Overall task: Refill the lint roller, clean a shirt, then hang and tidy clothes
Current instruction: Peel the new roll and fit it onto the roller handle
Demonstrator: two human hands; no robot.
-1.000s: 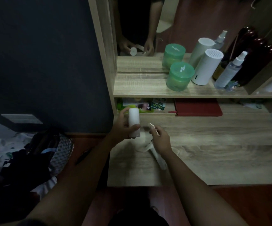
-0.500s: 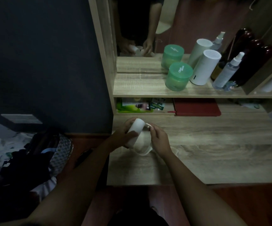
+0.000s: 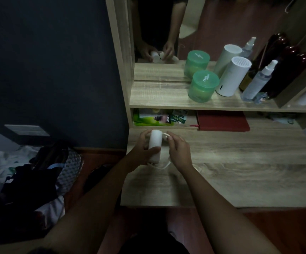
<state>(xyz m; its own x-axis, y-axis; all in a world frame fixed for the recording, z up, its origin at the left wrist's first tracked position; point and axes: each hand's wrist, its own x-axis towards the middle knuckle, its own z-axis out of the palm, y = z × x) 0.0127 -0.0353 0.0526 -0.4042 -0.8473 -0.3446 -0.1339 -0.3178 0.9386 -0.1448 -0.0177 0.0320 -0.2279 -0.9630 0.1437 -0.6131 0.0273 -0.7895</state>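
Observation:
My left hand [image 3: 142, 150] grips a white lint roller refill [image 3: 155, 143], a plain cylinder held nearly upright over the left part of the wooden desk [image 3: 240, 171]. My right hand [image 3: 178, 150] holds the white lint roller handle [image 3: 164, 165] beside the roll; the handle's frame curves under the roll's lower end and its tip shows at the roll's top. My right palm hides most of the handle. A heap of clothes [image 3: 25, 173] lies on the floor to the left.
A shelf above the desk carries a green jar [image 3: 202, 86], a white cylinder device [image 3: 233, 76], a spray bottle [image 3: 258, 80] and dark bottles. A mirror stands behind them. A red notebook [image 3: 223, 121] and green packets [image 3: 157, 117] lie under the shelf.
The roll tilted toward my right hand and then came back upright. My right hand moved in against it, bringing the handle's frame round the roll.

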